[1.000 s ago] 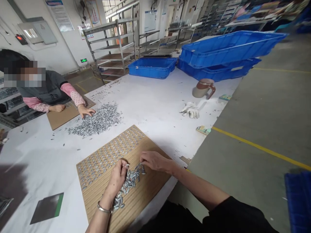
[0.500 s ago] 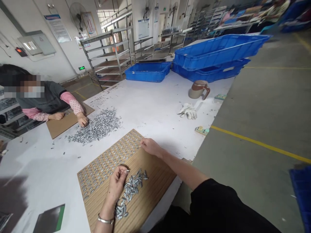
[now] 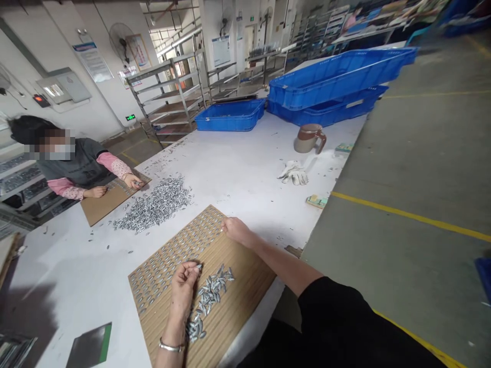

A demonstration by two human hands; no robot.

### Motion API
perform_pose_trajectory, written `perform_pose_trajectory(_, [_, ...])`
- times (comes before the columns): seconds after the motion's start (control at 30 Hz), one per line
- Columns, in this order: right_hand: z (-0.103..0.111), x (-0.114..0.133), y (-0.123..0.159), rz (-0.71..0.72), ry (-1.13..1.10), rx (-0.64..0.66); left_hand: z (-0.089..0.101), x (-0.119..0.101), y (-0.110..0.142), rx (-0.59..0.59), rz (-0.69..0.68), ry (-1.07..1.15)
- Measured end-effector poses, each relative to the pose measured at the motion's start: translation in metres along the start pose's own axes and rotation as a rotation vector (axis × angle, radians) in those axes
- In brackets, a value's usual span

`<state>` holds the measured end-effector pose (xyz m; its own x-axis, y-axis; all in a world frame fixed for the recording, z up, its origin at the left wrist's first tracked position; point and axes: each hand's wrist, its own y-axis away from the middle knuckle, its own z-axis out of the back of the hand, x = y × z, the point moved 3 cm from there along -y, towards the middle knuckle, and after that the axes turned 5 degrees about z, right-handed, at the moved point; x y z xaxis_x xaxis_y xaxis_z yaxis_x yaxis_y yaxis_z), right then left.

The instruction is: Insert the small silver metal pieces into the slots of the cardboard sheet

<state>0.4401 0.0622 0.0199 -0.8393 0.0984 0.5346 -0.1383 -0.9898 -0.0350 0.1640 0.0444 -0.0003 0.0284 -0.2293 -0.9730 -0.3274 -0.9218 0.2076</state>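
Note:
My left hand (image 3: 183, 289), with a bangle at the wrist, pinches a small grey oval piece (image 3: 199, 267) between thumb and fingers. It hovers over a brown ridged board (image 3: 245, 278), beside a loose heap of grey pointed oval pieces (image 3: 210, 294). Rows of the same pieces (image 3: 172, 250) lie along the board's far side. At the far right corner, by the end of these rows, my right hand (image 3: 238, 231) has its fingers closed in a pinch. Whatever is between those fingertips is too small or hidden to make out.
A larger pile of oval pieces (image 3: 157, 204) lies on the white table (image 3: 238, 158). At the left, a co-worker (image 3: 80, 163) handles another board (image 3: 103, 207). Blue crates (image 3: 230, 115), a mug (image 3: 308, 139) and white gloves (image 3: 293, 173) stand or lie farther back.
My left hand has turned slightly, showing the held piece more upright. My right hand stays at the board's corner. The co-worker's hand has moved from the pile onto their board. The view has shifted slightly.

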Motion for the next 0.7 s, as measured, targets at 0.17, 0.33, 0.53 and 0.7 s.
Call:
perform_pose_trajectory(0.17, [0.005, 0.015, 0.02, -0.001, -0.168, -0.131, -0.011, -0.009, 0.009, -0.027, 0.016, 0.111])
perform_pose_trajectory(0.33, [-0.02, 0.064, 0.069, 0.16, -0.842, 0.108, -0.037, -0.015, 0.012, -0.004, 0.049, 0.105])
perform_pose_trajectory(0.53, [-0.02, 0.046, 0.066, 0.066, -0.844, 0.003, -0.048, -0.015, 0.002, 0.021, -0.17, -0.29])
perform_pose_trajectory(0.7, [0.009, -0.01, 0.025, -0.094, -0.265, -0.256, -0.04, -0.024, 0.009, 0.152, -0.364, -0.858])
